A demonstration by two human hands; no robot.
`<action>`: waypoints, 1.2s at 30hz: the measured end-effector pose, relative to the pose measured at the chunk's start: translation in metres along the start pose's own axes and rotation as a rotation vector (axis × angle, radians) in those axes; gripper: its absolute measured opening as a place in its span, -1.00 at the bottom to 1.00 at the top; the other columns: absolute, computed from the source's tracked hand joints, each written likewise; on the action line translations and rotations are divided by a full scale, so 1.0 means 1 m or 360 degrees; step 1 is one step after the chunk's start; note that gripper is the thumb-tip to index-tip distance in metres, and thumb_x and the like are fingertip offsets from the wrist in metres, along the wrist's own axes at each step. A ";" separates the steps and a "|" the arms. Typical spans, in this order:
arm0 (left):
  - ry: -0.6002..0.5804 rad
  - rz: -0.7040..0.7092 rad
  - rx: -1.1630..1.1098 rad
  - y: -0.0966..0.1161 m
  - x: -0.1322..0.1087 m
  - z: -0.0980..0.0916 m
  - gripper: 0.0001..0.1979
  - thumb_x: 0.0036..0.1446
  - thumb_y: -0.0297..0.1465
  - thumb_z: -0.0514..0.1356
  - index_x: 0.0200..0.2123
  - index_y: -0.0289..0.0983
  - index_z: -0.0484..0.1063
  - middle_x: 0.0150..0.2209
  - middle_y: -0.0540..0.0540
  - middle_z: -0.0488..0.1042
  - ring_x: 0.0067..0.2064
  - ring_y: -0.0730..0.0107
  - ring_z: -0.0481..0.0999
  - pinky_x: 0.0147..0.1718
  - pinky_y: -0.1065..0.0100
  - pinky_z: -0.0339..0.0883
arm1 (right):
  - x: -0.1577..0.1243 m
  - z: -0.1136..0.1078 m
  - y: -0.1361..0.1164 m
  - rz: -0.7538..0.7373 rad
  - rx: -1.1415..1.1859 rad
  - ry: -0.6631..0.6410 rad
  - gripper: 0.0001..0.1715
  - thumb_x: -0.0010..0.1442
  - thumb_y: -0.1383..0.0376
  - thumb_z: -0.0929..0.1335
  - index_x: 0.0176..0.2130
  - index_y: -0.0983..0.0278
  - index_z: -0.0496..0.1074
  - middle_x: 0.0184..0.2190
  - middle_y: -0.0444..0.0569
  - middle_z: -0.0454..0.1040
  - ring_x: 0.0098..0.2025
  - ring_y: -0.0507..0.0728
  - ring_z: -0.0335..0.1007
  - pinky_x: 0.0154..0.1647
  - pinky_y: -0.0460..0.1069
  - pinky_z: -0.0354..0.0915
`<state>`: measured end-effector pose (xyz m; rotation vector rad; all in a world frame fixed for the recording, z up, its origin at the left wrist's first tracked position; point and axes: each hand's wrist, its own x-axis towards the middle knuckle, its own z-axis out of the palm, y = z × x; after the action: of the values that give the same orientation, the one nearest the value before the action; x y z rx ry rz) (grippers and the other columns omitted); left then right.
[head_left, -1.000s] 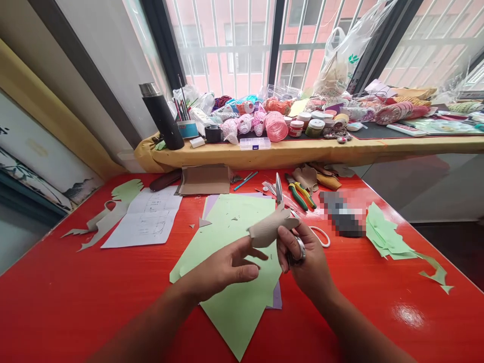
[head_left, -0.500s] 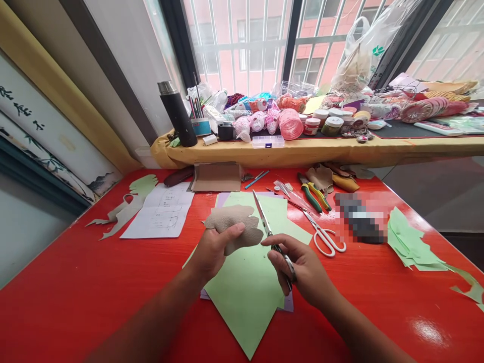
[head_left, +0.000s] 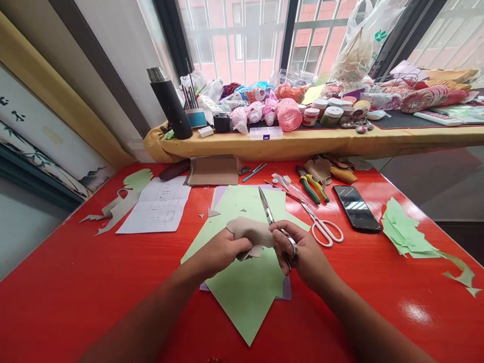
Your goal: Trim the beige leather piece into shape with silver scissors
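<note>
My left hand [head_left: 227,252] is closed on a beige leather piece [head_left: 251,231], which is bent over and shows a scalloped edge below. In my right hand [head_left: 297,247] is a pair of metal scissors [head_left: 266,204], its blades pointing up and away beside the leather. My right fingertips touch the leather's right end. Under both hands lies a stack of light green paper sheets [head_left: 247,307], with purple paper [head_left: 286,290] sticking out beneath. Small beige offcuts [head_left: 213,213] rest on the paper's left part.
On the red table [head_left: 113,297] are white-handled scissors [head_left: 327,229], a black phone [head_left: 356,209], pliers [head_left: 313,187], green paper scraps [head_left: 403,229], a drawn-on white sheet [head_left: 155,206] and brown cardboard [head_left: 213,170]. A black thermos [head_left: 170,103] stands on the cluttered sill behind.
The leather, flat and spread before, is now folded over in my left hand and has shifted right. My right fingers have come to touch it. Offcuts now show on the paper.
</note>
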<state>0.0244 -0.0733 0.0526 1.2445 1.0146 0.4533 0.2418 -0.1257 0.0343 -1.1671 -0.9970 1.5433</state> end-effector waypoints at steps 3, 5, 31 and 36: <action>-0.0140 0.0099 0.0027 0.005 -0.001 -0.001 -0.83 0.13 -0.28 0.36 -0.23 -0.23 0.60 -0.39 -0.01 0.48 -0.35 0.37 0.35 -0.37 0.32 0.19 | 0.001 0.000 0.000 0.0003 -0.0005 -0.0003 -0.55 0.27 -0.09 0.54 -0.24 0.19 0.47 -0.73 -0.35 0.31 -0.74 -0.04 0.20 -0.64 -0.12 -0.01; -0.0201 0.0146 0.0019 0.007 -0.001 -0.003 -0.74 0.13 -0.24 0.42 -0.13 -0.21 0.64 -0.32 -0.04 0.54 -0.30 0.34 0.40 -0.34 0.33 0.23 | 0.000 0.000 0.000 0.0000 -0.0004 0.0001 -0.56 0.28 -0.08 0.54 -0.26 0.19 0.45 -0.72 -0.35 0.33 -0.74 -0.03 0.21 -0.65 -0.12 0.00; 0.0556 0.0616 -0.0489 0.007 0.014 -0.016 -0.68 0.33 -0.16 0.32 -0.04 -0.24 0.72 -0.26 -0.15 0.67 -0.27 0.22 0.61 -0.16 0.21 0.45 | -0.011 -0.006 -0.007 -0.0243 -0.0048 -0.0113 -0.30 0.28 -0.18 0.53 0.19 0.16 0.45 -0.52 -0.30 0.34 -0.72 0.01 0.29 -0.62 -0.06 0.15; 0.0812 0.0708 -0.0472 0.009 0.016 -0.026 -0.72 0.34 -0.18 0.31 -0.08 -0.21 0.73 -0.33 -0.06 0.64 -0.38 0.37 0.51 -0.16 0.26 0.40 | -0.017 -0.001 -0.003 -0.0162 -0.0104 -0.0334 -0.18 0.26 -0.12 0.56 0.33 0.09 0.37 -0.42 -0.24 0.39 -0.63 0.01 0.34 -0.58 -0.05 0.26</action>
<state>0.0129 -0.0434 0.0555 1.1018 1.0375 1.2702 0.2449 -0.1412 0.0405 -0.9969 -1.2348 1.5846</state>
